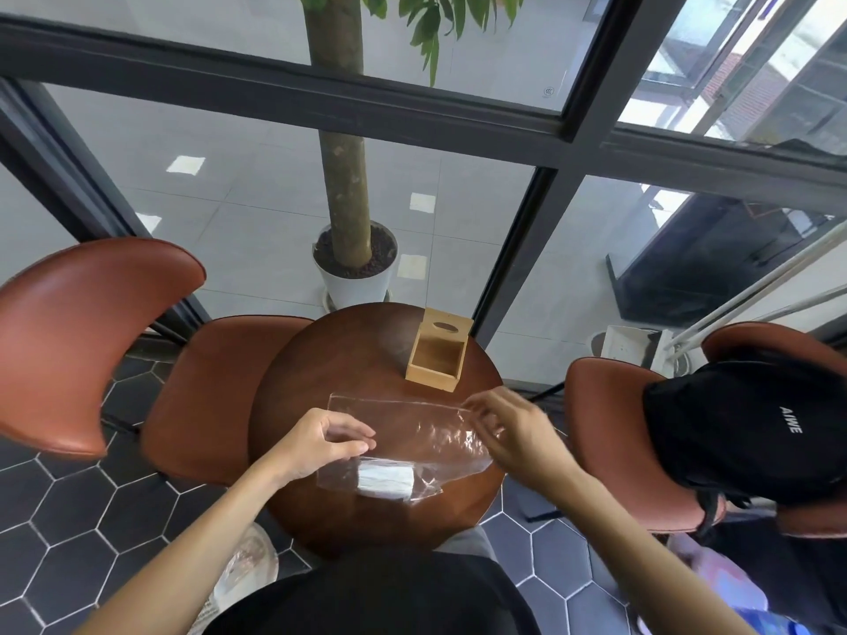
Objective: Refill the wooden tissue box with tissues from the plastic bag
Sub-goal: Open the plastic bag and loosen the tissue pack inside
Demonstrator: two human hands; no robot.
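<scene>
A clear plastic bag point(412, 433) lies flat on the small round wooden table point(321, 359). A folded stack of white tissues point(385, 481) shows through the bag's near end. My left hand point(321, 444) pinches the bag's left edge. The bag's far right corner is pinched by my right hand point(513, 433). The wooden tissue box point(437, 357) stands beyond the bag at the table's far right, its lid slid back, its inside bare.
Brown leather chairs stand to the left point(82, 341) and right point(618, 428); a black backpack point(751, 428) sits on the right one. A potted tree point(355, 268) stands behind the table by the glass wall. Another plastic bag point(247, 566) lies on the floor near my left.
</scene>
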